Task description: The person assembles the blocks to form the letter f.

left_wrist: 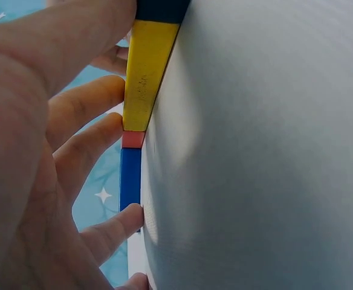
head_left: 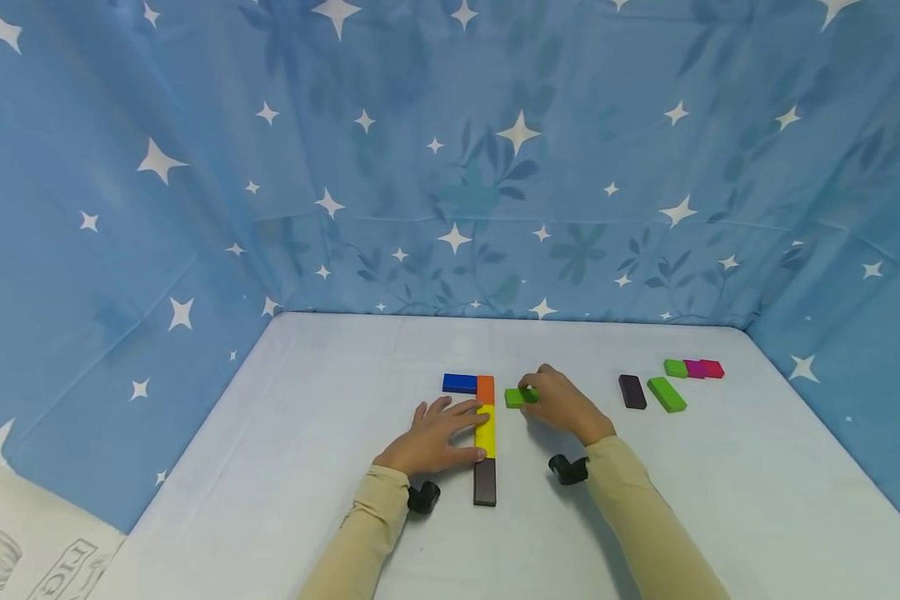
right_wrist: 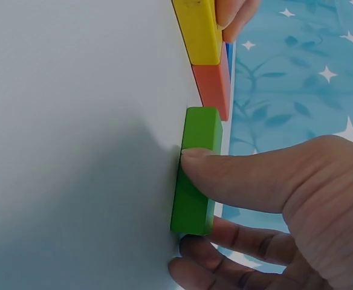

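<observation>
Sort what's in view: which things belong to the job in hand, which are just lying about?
In the job:
blue block
orange block
yellow block, touched by left hand
dark block
held green block, in right hand

Apparently lying about, off right:
loose dark block
loose green block
end green block
magenta block
red block

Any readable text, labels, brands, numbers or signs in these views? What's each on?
Outlined lettering on the cream patterned surface, head view's lower left: possibly includes "IQ", too small and cut off to read surely.
Faint dark marks on the yellow block: unreadable, maybe just scuffs.
No other text visible.
</observation>
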